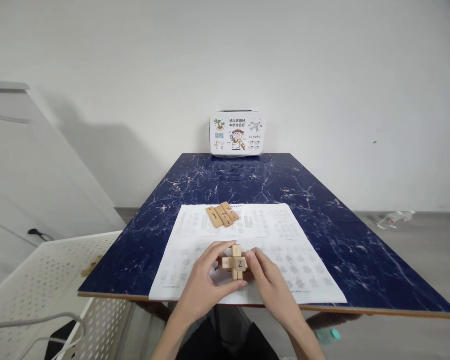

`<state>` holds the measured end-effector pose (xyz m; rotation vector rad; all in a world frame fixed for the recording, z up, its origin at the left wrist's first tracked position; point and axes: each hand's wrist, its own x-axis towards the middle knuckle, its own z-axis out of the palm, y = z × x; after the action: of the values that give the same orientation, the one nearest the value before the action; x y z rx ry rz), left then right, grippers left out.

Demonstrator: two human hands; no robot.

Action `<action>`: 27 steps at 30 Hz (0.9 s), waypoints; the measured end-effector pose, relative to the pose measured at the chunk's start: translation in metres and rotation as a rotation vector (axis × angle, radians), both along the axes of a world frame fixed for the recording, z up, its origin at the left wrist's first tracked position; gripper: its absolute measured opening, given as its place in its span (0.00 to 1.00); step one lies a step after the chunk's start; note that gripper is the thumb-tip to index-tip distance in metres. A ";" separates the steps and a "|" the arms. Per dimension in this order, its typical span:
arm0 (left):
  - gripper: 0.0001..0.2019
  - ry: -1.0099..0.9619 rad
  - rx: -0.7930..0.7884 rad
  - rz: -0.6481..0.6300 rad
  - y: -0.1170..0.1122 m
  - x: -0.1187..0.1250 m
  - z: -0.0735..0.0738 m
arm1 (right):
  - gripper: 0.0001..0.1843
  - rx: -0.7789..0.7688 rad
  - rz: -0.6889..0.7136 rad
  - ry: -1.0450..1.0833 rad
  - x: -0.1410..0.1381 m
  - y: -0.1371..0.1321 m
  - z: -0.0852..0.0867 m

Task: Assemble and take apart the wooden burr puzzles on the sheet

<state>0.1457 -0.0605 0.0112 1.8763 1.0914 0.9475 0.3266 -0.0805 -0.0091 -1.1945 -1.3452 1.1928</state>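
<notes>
Between my hands is a wooden interlocking puzzle (236,263), its light blocks crossing one another and one end marked with a 2. My left hand (204,277) grips it at top and bottom, with the forefinger above and the thumb below. On the other side, my right hand (268,275) pinches its right end with thumb and fingers. Under both hands lies a white printed sheet (270,225) with rows of small diagrams. Several flat notched wooden pieces (222,215) rest side by side near the sheet's far edge.
The dark blue marbled table (255,185) has a wooden front edge. A white case with cartoon prints (237,134) stands at its back against the wall. To the left is a white perforated basket (101,320) with a grey cable (41,320). A clear plastic wrapper (393,219) lies at right.
</notes>
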 end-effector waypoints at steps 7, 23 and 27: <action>0.38 -0.026 -0.017 0.024 0.001 0.000 -0.005 | 0.26 -0.021 -0.129 -0.138 0.029 0.018 0.003; 0.15 0.029 -0.020 0.080 0.003 0.002 -0.002 | 0.25 0.097 -0.495 -1.072 0.152 0.147 0.003; 0.13 0.051 -0.027 0.089 0.003 0.003 -0.003 | 0.22 0.202 -0.621 -0.994 0.157 0.149 0.004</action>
<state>0.1482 -0.0571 0.0079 1.8524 1.2210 0.9348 0.4834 0.0680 -0.0047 -1.9632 -1.5219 -0.0393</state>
